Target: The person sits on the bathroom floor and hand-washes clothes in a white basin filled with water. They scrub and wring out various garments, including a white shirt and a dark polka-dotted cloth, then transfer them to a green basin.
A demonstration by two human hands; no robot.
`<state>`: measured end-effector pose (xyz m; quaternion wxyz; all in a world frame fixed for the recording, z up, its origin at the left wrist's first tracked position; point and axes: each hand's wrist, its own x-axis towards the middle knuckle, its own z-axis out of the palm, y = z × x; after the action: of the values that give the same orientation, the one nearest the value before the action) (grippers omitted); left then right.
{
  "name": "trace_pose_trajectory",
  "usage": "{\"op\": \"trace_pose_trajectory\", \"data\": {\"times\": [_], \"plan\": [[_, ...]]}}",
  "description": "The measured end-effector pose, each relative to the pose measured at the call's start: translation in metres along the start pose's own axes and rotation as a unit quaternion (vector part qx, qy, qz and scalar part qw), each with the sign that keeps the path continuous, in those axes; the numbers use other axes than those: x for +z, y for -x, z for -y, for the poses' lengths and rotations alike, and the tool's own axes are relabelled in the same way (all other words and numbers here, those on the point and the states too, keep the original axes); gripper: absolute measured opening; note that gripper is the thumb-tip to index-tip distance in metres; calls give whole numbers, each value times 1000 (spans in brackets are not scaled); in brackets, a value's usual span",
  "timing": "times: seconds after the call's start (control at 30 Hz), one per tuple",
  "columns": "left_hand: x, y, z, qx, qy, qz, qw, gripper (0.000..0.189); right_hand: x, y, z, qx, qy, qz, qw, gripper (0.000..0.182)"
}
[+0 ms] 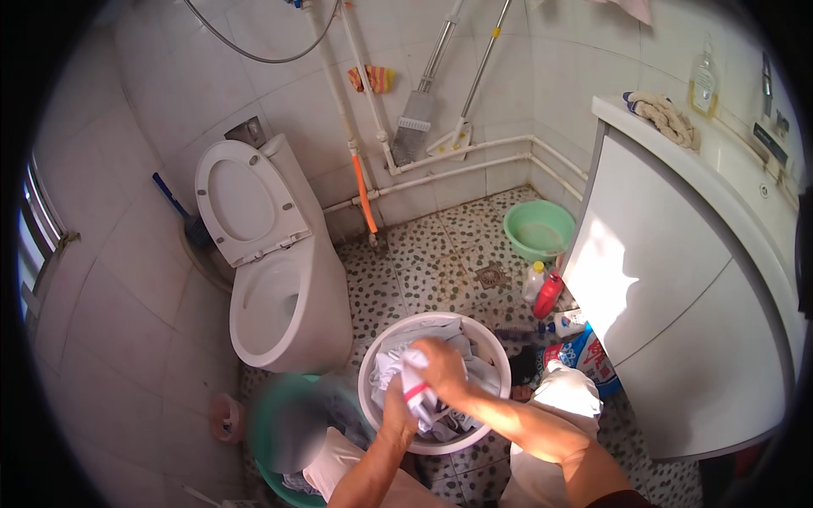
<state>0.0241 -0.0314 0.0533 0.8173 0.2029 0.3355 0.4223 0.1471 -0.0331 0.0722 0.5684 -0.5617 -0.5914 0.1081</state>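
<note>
Over a round whitish plastic basin (500, 381), both my hands grip a white garment (416, 385) with a pinkish-red stripe. My left hand (400, 411) holds its lower part, while my right hand (441, 368) is closed on the upper end. Beneath them, white and pale grey clothes (444, 330) fill the basin. The basin rests on the floor between my legs. Which garment this is, I cannot tell from the bunched cloth.
A green tub (260, 425) with laundry stands at the left, partly blurred. Behind it is a toilet (286, 305) with its lid up. To the right are a red bottle (549, 295), a detergent bag (587, 355) and a curved cabinet (660, 267). A green basin (540, 230) sits farther back.
</note>
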Motion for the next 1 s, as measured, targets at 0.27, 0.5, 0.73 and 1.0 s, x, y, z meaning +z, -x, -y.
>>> {"op": "trace_pose_trajectory", "data": {"times": [0.27, 0.5, 0.73, 1.0], "plan": [[-20, -14, -12, -79, 85, 97, 989, 28, -8, 9, 30, -213, -59, 61, 973, 22], [9, -4, -3, 31, 0, -54, 998, 30, -2, -1, 7, 11, 28, 12, 999, 28], [-17, -21, -8, 25, -18, -28, 999, 24, -2, 27, 23, -230, -38, 61, 971, 25], [7, 4, -12, 51, -61, -20, 997, 27, -4, 10, 22, -105, 8, -24, 994, 18]]}}
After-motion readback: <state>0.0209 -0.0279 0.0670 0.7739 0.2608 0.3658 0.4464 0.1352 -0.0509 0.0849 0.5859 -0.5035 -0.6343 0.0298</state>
